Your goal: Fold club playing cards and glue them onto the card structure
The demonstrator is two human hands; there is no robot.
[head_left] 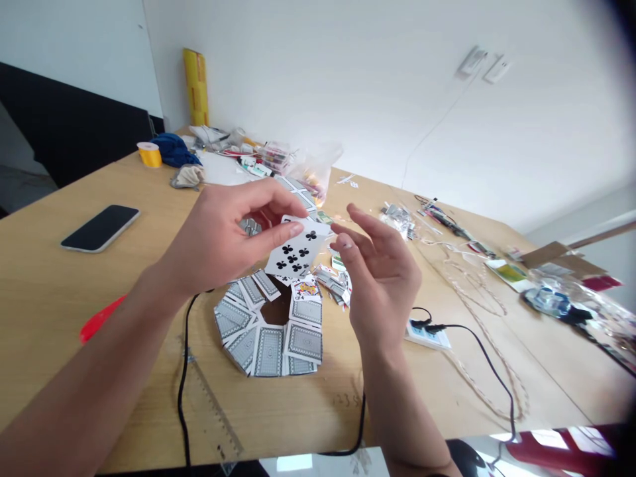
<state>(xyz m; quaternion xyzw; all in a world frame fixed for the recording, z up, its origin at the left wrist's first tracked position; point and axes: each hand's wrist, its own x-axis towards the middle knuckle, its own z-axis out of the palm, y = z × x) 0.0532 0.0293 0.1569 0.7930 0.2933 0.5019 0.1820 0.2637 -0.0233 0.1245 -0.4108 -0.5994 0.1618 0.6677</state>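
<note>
A clear ruler (pixel 211 401) and a black cable (pixel 183 371) lie near the front of the pale wooden tabletop (pixel 44 265). Beyond them is a ring of cards (pixel 268 351), mostly face down, around a dark brown middle. Above its far side, the left hand (pixel 223 232) pinches a club card (pixel 292 255) between thumb and fingers. The right hand (pixel 385 285), loosely curled with thumb and fingers apart, is just beside the card's edge; whether it touches, I cannot tell. A phone (pixel 102 228) lies well to the left. Farther back, clutter surrounds a clear plastic bag (pixel 320 169); a yellow roll (pixel 196 89) stands by the white wall (pixel 348 79).
</note>
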